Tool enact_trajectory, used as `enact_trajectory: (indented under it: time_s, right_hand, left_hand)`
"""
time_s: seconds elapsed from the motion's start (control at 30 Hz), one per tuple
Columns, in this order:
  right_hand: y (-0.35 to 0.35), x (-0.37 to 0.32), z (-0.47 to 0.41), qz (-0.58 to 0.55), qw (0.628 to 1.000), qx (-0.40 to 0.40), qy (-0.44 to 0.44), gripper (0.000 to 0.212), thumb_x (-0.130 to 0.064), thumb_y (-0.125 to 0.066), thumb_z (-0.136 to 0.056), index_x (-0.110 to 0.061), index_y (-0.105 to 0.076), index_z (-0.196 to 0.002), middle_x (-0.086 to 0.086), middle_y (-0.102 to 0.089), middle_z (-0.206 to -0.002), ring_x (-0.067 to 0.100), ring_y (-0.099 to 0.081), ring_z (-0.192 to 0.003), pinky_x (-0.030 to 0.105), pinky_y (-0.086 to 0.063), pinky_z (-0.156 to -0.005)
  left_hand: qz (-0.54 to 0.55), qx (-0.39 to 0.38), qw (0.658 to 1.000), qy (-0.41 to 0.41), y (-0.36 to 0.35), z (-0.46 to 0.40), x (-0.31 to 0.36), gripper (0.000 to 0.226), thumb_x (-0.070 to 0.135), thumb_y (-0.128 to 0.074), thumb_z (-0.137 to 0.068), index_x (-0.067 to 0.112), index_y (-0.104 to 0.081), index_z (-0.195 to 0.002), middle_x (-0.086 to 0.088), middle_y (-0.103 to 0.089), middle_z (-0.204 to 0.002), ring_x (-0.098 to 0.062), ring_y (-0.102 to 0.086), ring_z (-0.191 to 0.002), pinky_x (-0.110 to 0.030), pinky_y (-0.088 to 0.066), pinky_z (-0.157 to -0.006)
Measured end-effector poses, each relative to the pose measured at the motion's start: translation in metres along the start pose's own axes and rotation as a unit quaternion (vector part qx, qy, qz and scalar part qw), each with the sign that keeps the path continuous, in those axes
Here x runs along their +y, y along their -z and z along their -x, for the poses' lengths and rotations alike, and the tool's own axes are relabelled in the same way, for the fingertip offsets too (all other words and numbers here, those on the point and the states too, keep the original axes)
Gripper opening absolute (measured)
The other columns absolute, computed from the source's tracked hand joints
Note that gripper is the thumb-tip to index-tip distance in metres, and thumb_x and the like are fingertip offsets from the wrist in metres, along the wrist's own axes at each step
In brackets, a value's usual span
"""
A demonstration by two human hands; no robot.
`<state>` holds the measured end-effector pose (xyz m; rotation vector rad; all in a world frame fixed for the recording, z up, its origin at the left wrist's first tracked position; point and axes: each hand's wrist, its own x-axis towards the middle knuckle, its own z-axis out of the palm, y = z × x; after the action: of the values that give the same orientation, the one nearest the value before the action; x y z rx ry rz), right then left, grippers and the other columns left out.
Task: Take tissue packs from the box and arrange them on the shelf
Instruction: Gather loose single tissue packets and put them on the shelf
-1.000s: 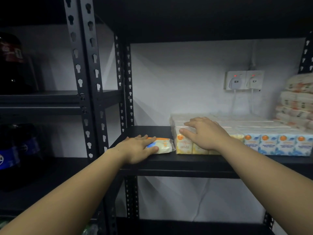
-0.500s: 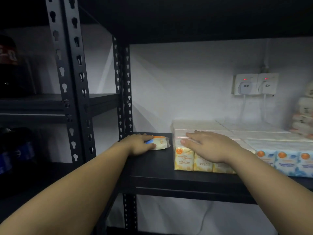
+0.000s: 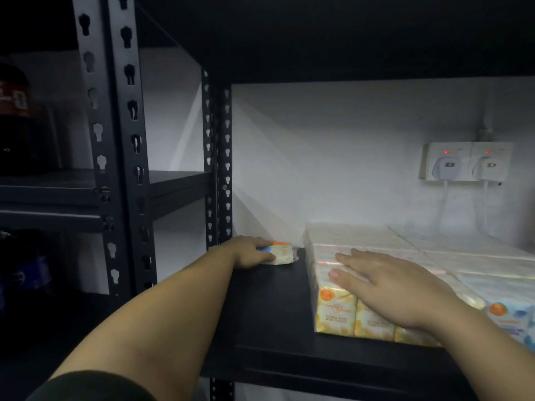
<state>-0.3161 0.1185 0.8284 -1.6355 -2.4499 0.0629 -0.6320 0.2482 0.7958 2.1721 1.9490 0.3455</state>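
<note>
— The left hand (image 3: pixel 251 252) grips a small tissue pack (image 3: pixel 282 253) lying flat at the back left corner of the black shelf (image 3: pixel 269 314), doesn't it?

— It does, fingers curled over the near end (the pack's far end pokes out past them). The right hand (image 3: pixel 385 290) lies flat, fingers straight, on the wrapped yellow multipack (image 3: pixel 335 311) at the shelf's front.

— And beside that?

— A blue multipack (image 3: pixel 509 316) touches it on the right. Two wall sockets (image 3: pixel 466 164) glow red behind.
</note>
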Motion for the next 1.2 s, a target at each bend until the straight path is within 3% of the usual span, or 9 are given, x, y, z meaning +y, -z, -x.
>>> enact_trajectory:
  time_s: [0.3, 0.47, 0.53, 0.63, 0.77, 0.93, 1.03, 1.1, 1.2]
  right_hand:
    - [0.001, -0.001, -0.005, 0.007, 1.0, 0.012, 0.006, 0.08, -0.088, -0.013, -0.084, -0.056, -0.025, -0.156, -0.024, -0.017, -0.168, 0.005, -0.018, -0.155, 0.038, -0.019, -0.126]
    - [-0.001, 0.001, -0.009, 0.003, 1.0, 0.018, 0.005, 0.078, -0.088, -0.014, -0.085, -0.057, -0.026, -0.155, -0.024, -0.019, -0.168, 0.008, -0.021, -0.155, 0.04, -0.021, -0.125]
    - [-0.001, 0.002, -0.009, 0.001, 1.0, 0.019, 0.005, 0.077, -0.088, -0.015, -0.086, -0.056, -0.027, -0.156, -0.024, -0.02, -0.168, 0.009, -0.022, -0.155, 0.041, -0.022, -0.125]
    - [0.0, 0.0, -0.008, 0.002, 1.0, 0.025, 0.007, 0.084, -0.09, -0.01, -0.083, -0.053, -0.029, -0.156, -0.022, -0.024, -0.167, 0.011, -0.024, -0.155, 0.043, -0.024, -0.123]
    - [0.0, -0.003, -0.002, -0.004, 0.999, 0.052, 0.006, 0.101, -0.096, -0.005, -0.072, -0.048, -0.038, -0.154, -0.019, -0.035, -0.163, 0.013, -0.033, -0.151, 0.044, -0.032, -0.119]
    - [-0.005, -0.001, 0.001, 0.024, 0.988, 0.152, 0.018, 0.114, -0.105, -0.008, -0.064, -0.035, -0.064, -0.135, -0.012, -0.064, -0.14, 0.017, -0.056, -0.129, 0.042, -0.045, -0.107]
    - [-0.008, -0.006, 0.012, 0.075, 0.978, 0.196, 0.024, 0.114, -0.104, -0.006, -0.066, -0.033, -0.067, -0.131, -0.012, -0.067, -0.136, 0.015, -0.056, -0.129, 0.04, -0.036, -0.112]
    - [-0.012, -0.009, 0.026, 0.086, 0.975, 0.205, 0.02, 0.116, -0.102, -0.001, -0.067, -0.034, -0.062, -0.138, -0.011, -0.06, -0.145, 0.014, -0.048, -0.137, 0.041, -0.027, -0.118]
    - [-0.026, -0.013, 0.054, 0.075, 0.973, 0.22, 0.019, 0.097, -0.092, -0.015, -0.08, -0.035, -0.051, -0.15, -0.01, -0.042, -0.161, 0.013, -0.03, -0.151, 0.043, -0.014, -0.127]
  left_hand:
    - [-0.029, 0.007, 1.0, 0.009, -0.002, -0.03, -0.008, 0.066, 0.067, -0.047, -0.094, 0.049, -0.033, -0.157, -0.001, -0.039, -0.162, -0.029, -0.039, -0.145, -0.046, -0.03, -0.118]
    - [-0.076, 0.023, 0.997, -0.021, 0.0, -0.02, -0.003, 0.073, 0.067, -0.041, -0.1, 0.039, -0.021, -0.163, 0.001, -0.012, -0.173, -0.025, -0.009, -0.159, -0.058, -0.001, -0.126]
    - [-0.092, 0.025, 0.995, -0.022, 0.004, -0.01, 0.004, 0.075, 0.067, -0.04, -0.1, 0.035, -0.018, -0.164, 0.001, -0.007, -0.174, -0.024, -0.003, -0.16, -0.058, 0.003, -0.127]
    - [-0.106, 0.024, 0.994, -0.011, 0.005, 0.008, 0.015, 0.077, 0.065, -0.04, -0.101, 0.031, -0.015, -0.165, -0.003, -0.009, -0.174, -0.026, -0.007, -0.16, -0.056, -0.004, -0.127]
    - [-0.083, 0.057, 0.995, -0.019, -0.003, 0.049, 0.026, 0.083, 0.075, -0.037, -0.091, 0.024, -0.035, -0.156, -0.004, -0.039, -0.162, -0.03, -0.033, -0.151, -0.048, -0.031, -0.12]
    - [-0.014, 0.046, 0.998, -0.051, -0.015, 0.135, 0.043, 0.084, 0.073, -0.037, -0.098, 0.028, -0.013, -0.166, 0.005, -0.009, -0.173, -0.02, -0.011, -0.159, -0.046, -0.015, -0.129]
    - [-0.027, 0.073, 0.994, -0.075, -0.025, 0.177, 0.049, 0.083, 0.069, -0.036, -0.1, 0.028, -0.008, -0.166, 0.005, -0.005, -0.173, -0.014, -0.003, -0.16, -0.048, -0.006, -0.13]
    - [-0.043, 0.095, 0.991, -0.088, -0.034, 0.198, 0.052, 0.084, 0.071, -0.036, -0.099, 0.028, -0.01, -0.166, 0.004, -0.007, -0.173, -0.012, -0.001, -0.159, -0.047, -0.004, -0.13]
    - [-0.064, 0.132, 0.982, -0.122, -0.046, 0.227, 0.061, 0.082, 0.07, -0.038, -0.099, 0.029, -0.014, -0.166, 0.006, -0.009, -0.173, -0.01, -0.001, -0.159, -0.043, -0.002, -0.13]
